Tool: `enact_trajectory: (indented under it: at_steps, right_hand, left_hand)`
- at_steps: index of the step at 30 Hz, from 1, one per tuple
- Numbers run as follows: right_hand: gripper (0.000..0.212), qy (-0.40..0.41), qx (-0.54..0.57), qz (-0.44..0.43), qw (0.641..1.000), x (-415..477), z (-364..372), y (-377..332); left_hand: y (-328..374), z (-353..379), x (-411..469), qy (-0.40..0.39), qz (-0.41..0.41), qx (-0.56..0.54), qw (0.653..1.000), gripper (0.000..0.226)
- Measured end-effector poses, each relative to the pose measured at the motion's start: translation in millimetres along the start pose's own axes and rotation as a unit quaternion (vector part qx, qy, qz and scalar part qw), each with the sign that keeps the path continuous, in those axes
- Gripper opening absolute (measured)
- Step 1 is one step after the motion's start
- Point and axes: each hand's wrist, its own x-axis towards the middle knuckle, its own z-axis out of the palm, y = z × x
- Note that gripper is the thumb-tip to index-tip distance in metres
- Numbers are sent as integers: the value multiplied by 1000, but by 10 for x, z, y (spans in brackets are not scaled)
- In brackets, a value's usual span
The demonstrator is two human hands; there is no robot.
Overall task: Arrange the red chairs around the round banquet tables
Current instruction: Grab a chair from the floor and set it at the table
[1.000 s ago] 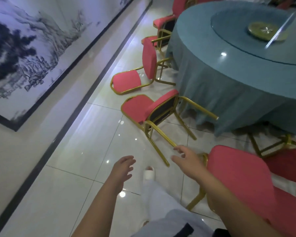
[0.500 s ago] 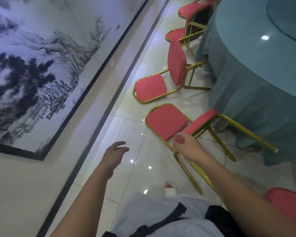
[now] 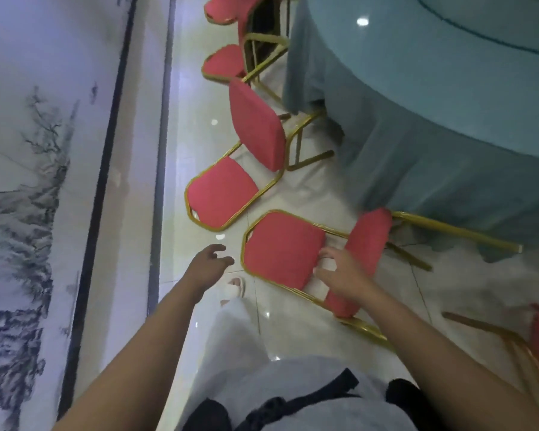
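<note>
While the right hand (image 3: 339, 275) reached the tipped red chair (image 3: 282, 247), fingers spread, nothing gripped, left hand (image 3: 209, 262) empty; lifting carelessly could snag the tablecloth (image 3: 417, 135).

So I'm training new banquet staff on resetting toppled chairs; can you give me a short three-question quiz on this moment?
1. True or false: the nearest chair stands upright on its legs.
2. Which hand is at the gap between that chair's seat and backrest: A) left hand B) right hand?
3. Fill in: the round table is covered by a ____ cloth.

Key: 1 false, it lies tipped over on the floor. 2 B; the left is open, apart from the chair. 3 teal.
</note>
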Motion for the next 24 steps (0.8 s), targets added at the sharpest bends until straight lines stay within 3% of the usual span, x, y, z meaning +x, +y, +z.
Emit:
enact_trajectory:
  at_steps: [3, 6, 9, 11, 15, 18, 24]
  right_hand:
    - [48, 54, 26, 90, 994, 258, 232, -310]
    - [44, 51, 25, 175, 983, 439, 543, -540]
    - [54, 18, 24, 228, 973, 766, 922, -612]
    - [61, 23, 45, 262, 964, 1036, 1184, -571]
    - [61, 67, 181, 363, 912, 1643, 1716, -345]
    - [68, 58, 269, 422, 864, 2146, 2158, 15]
    - [77, 119, 355, 419, 827, 3124, 2932, 805]
  left_hand:
    - [161, -393, 795, -27, -3, 138, 990, 49]
    - [248, -623, 1355, -71, -5, 350, 934, 55]
    - [366, -626, 1946, -98, 33, 466, 879, 57]
    - [377, -492, 2319, -119, 58, 480, 867, 57]
    - [231, -86, 3096, -162, 32, 375, 912, 53]
    - [-67, 201, 3719, -177, 21, 354, 918, 55]
    - [-679, 942, 4996, -164, 32, 344, 924, 66]
